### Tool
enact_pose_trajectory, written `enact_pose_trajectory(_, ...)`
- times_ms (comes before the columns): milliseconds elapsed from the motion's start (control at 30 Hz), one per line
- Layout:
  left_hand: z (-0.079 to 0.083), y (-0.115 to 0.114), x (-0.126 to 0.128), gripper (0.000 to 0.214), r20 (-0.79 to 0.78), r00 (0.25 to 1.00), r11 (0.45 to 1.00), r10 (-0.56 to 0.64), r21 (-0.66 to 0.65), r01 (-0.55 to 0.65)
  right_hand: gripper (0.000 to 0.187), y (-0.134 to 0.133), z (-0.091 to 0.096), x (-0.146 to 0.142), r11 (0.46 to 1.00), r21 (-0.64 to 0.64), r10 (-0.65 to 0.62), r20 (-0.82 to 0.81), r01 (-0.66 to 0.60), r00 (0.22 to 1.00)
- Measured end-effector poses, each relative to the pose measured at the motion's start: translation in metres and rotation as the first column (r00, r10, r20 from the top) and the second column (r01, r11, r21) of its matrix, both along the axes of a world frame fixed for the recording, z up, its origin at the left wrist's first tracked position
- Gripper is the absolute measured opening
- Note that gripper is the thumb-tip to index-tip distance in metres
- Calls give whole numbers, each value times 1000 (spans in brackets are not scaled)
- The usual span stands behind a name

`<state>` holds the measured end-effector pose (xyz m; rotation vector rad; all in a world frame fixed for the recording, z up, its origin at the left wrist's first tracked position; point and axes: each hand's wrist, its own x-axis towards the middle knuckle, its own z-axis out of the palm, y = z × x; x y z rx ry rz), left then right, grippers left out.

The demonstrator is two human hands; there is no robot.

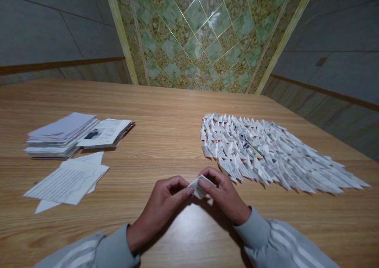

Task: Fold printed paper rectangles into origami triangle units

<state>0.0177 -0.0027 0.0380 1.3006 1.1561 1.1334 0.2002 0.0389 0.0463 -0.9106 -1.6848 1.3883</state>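
Observation:
A small folded piece of printed paper (199,188) is pinched between both hands just above the wooden table (166,141). My left hand (161,210) grips its left side with thumb and fingertips closed. My right hand (225,195) holds its right side, fingers curled over it. Both wrists wear grey sleeves with white stripes. To the right of my hands lies a large spread of folded paper triangles (266,153) in overlapping rows.
Loose printed sheets (69,181) lie at the left front of the table. Behind them sits a stack of papers (63,135) and an open booklet (106,133). A tiled wall stands beyond the table's far edge.

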Motion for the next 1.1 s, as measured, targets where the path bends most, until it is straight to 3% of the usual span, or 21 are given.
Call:
enact_pose_trajectory(167, -1, -1, 4, 25, 138, 985, 991, -102, -73, 112, 47, 1, -2, -3, 995, -37, -95, -47, 94, 994)
enact_pose_trajectory(333, -3, 1, 5, 29, 225, 967, 981, -121, -122, 151, 50, 2, -8, -6, 992, -91, -98, -68, 92, 993)
enact_pose_trajectory(533, -7, 3, 2, 32, 209, 974, 982, -88, -145, 120, 50, 5, -4, -2, 996, -75, -49, -42, 46, 998)
enact_pose_trajectory(900, -13, 6, 7, 37, 293, 954, 963, -56, -236, 129, 41, 0, -10, -6, 977, 77, -196, -16, 197, 980)
enact_pose_trajectory(1100, -8, 5, 5, 35, 288, 956, 968, -50, -223, 118, 42, 2, -8, -4, 993, 38, -115, -1, 114, 993)
